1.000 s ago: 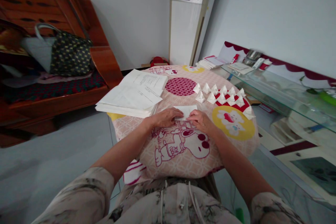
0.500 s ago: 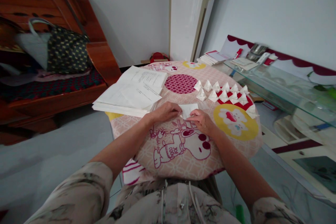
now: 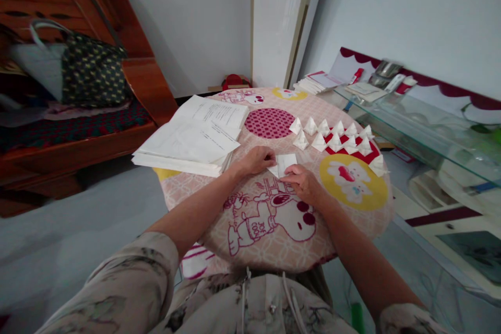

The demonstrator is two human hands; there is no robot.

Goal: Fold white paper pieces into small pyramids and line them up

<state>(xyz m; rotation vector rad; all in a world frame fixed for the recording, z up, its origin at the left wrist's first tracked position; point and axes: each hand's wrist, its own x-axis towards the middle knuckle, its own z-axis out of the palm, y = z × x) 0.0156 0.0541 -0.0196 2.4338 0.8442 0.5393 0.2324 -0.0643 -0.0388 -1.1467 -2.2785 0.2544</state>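
Observation:
A small folded piece of white paper (image 3: 287, 160) lies on the round table between my two hands. My left hand (image 3: 257, 159) has its fingers pinched at the paper's left edge. Across the lower right part of the paper, the bent fingers of my right hand (image 3: 303, 182) press together on its near edge. Beyond my right hand stand several pointed folded paper pieces (image 3: 319, 142) in two rough rows, and a single one (image 3: 377, 165) sits nearer the right rim. A thick open book (image 3: 188, 138) of white pages rests past my left forearm.
The patterned cloth (image 3: 270, 250) covers the table. To the right is a glass shelf (image 3: 426, 130) bearing papers, metal bowls and a cup. A wooden bench (image 3: 143, 83) holding a dark patterned bag (image 3: 94, 73) stands left. A tall white appliance (image 3: 274, 31) is behind.
My left hand has shifted slightly right and up along the paper, whose visible part now looks squarer. My right hand stays nearly in place. The camera view has tilted a little.

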